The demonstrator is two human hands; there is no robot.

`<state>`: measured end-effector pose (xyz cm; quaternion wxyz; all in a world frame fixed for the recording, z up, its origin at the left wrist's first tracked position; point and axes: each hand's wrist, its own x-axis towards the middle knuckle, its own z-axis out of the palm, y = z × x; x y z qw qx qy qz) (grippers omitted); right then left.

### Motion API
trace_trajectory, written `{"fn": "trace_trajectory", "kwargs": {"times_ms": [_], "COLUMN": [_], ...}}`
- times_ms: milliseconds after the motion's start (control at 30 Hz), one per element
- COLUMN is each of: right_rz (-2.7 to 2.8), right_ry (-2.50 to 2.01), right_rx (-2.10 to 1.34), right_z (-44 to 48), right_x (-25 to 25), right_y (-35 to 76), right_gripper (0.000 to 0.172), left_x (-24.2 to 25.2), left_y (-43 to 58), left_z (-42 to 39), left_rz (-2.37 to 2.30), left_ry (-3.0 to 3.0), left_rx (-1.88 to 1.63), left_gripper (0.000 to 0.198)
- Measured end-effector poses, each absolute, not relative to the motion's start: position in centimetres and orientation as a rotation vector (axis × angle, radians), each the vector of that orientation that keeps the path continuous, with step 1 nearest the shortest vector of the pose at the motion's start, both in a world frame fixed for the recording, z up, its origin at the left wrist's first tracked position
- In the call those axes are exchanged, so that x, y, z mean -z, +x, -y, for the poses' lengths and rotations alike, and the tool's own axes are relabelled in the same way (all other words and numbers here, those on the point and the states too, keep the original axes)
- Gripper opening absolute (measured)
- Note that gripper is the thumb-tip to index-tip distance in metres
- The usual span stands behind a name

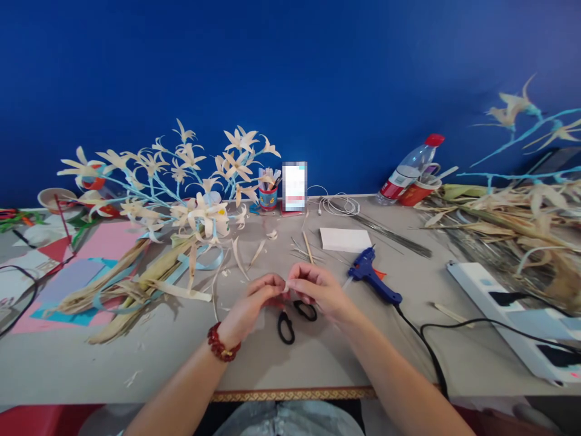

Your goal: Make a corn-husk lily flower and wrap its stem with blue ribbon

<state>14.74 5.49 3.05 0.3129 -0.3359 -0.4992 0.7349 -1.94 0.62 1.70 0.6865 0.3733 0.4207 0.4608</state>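
Note:
My left hand (261, 298), with a red bead bracelet (221, 344) on its wrist, is closed in a pinch above the middle of the table. Opposite it, my right hand (318, 287) pinches too, the fingertips of both almost meeting. A small whitish piece (285, 287) shows between the fingertips; its kind is too small to make out. Just below the hands lies a pair of scissors with black handles (285, 328), the blades mostly hidden. To the right of my right hand rests a blue hot glue gun (373, 275). Behind the hands are thin sticks (308, 247).
Pale husk flowers on blue stems (195, 209) and dried husks (149, 272) spread at left over coloured paper (106, 239). A white card (345, 240), wires (394, 235), a tilted bottle (406, 172) and a power strip (492, 309) stand or lie at right. A cable trails from the glue gun.

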Motion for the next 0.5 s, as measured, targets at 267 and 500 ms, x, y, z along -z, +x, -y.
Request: {"fn": "trace_trajectory", "kwargs": {"times_ms": [267, 500], "right_rz": [1.314, 1.997], "right_ry": [-0.952, -0.698], "right_rx": [-1.829, -0.986], "right_z": [-5.33, -4.93], "right_x": [-2.83, -3.40], "right_y": [14.39, 14.90], "right_gripper": [0.021, 0.019], "left_x": [-1.81, -1.98], "left_y": [-1.59, -1.80], "left_z": [-0.46, -0.25], "left_rz": [-0.962, -0.878], "left_ry": [0.946, 0.823], "left_rx": [-1.201, -1.226], "left_gripper": [0.007, 0.006]}}
